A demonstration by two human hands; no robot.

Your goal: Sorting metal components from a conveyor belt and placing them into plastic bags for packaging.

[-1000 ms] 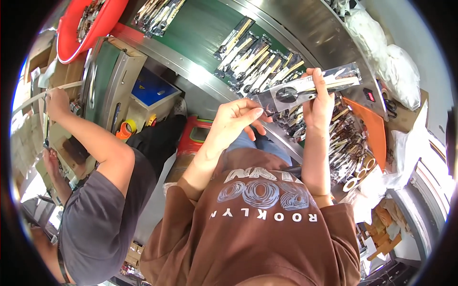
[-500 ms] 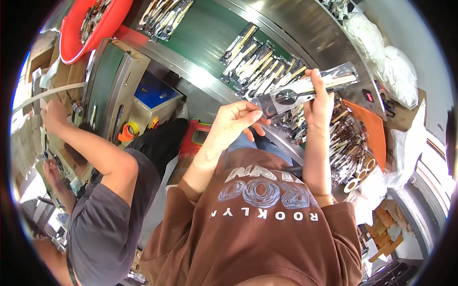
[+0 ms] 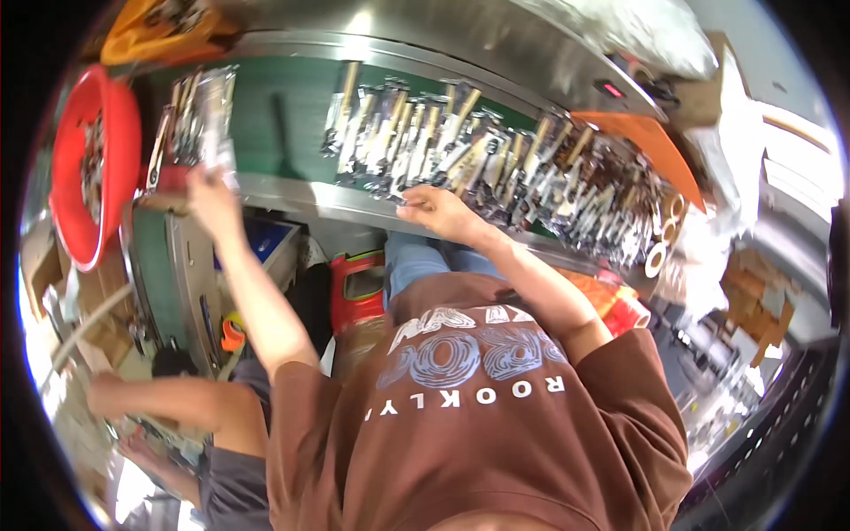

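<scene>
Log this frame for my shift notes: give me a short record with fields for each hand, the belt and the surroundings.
left hand: stretched out to the packaged tools at the belt's left end; grip blurred
right hand: on the near edge of the belt, fingers at the wrapped tools
belt: green, carrying rows of wrapped tools
left side: red basin holding metal parts
nearby: another person's arm, lower left

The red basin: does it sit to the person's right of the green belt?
No. The red basin sits at the left end of the green belt, beyond the left hand.
</scene>
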